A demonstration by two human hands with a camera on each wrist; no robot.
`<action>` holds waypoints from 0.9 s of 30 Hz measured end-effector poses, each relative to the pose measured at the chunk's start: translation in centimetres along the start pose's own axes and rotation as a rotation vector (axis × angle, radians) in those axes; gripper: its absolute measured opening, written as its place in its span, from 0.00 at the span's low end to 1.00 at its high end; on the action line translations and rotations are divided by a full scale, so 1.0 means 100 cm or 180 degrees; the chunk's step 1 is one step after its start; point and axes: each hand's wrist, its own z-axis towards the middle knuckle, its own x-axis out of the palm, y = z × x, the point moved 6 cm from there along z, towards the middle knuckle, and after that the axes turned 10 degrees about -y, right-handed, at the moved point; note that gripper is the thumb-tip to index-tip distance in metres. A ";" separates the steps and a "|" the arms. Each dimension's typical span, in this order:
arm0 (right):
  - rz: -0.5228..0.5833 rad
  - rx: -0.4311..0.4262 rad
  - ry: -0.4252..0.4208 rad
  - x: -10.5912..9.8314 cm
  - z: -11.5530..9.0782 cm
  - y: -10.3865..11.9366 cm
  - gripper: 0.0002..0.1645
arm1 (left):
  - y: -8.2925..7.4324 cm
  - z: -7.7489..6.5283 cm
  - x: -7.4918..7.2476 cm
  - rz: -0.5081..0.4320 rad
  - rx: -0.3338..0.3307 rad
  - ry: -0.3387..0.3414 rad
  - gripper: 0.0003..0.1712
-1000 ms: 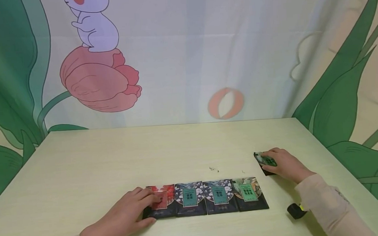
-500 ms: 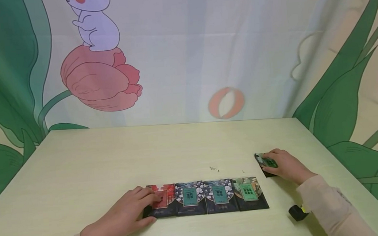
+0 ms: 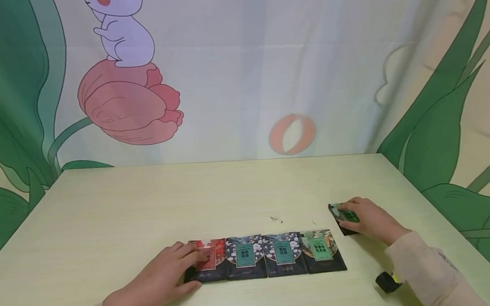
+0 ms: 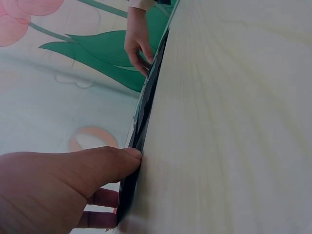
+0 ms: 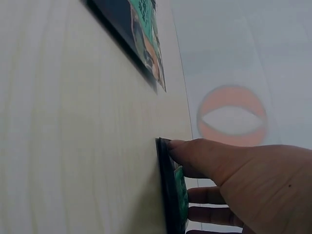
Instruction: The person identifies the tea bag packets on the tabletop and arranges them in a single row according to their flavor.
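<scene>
Several black tea sachets lie edge to edge in a row across the near part of the table. At the left end, my left hand [image 3: 160,277] rests on a red-labelled tea sachet [image 3: 211,255], fingers over its face and thumb at its near edge. Two blue-flowered jasmine tea sachets [image 3: 246,257] come after it, then a green-labelled sachet [image 3: 322,251] at the right end. Beyond that end and farther back, my right hand [image 3: 373,217] pinches another green-labelled tea sachet [image 3: 339,215] between thumb and fingers, close over the table and apart from the row.
The pale wooden table [image 3: 188,195] runs back to a curtain [image 3: 222,78] printed with flowers and a rabbit. Small dark marks [image 3: 276,219] show behind the row. Beside my right sleeve is a small black item [image 3: 387,283] with a bit of yellow.
My right hand has come slightly nearer to me with its green-labelled tea sachet. The left hand and the row of sachets have stayed in place.
</scene>
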 end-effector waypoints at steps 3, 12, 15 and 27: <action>-0.0047 -0.0036 -0.0010 0.000 -0.002 0.002 0.29 | 0.000 0.000 0.000 0.0006 0.0012 -0.0016 0.26; -0.0094 -0.0031 0.0023 0.000 -0.005 0.005 0.29 | 0.000 0.000 0.000 -0.0017 -0.0030 0.0026 0.26; -0.0106 -0.0039 0.0016 0.000 -0.006 0.005 0.28 | 0.000 0.000 0.000 -0.0017 -0.0040 0.0030 0.26; -0.0104 -0.0097 -0.0019 -0.002 -0.011 0.010 0.28 | 0.000 -0.001 0.000 -0.0002 0.0027 -0.0056 0.25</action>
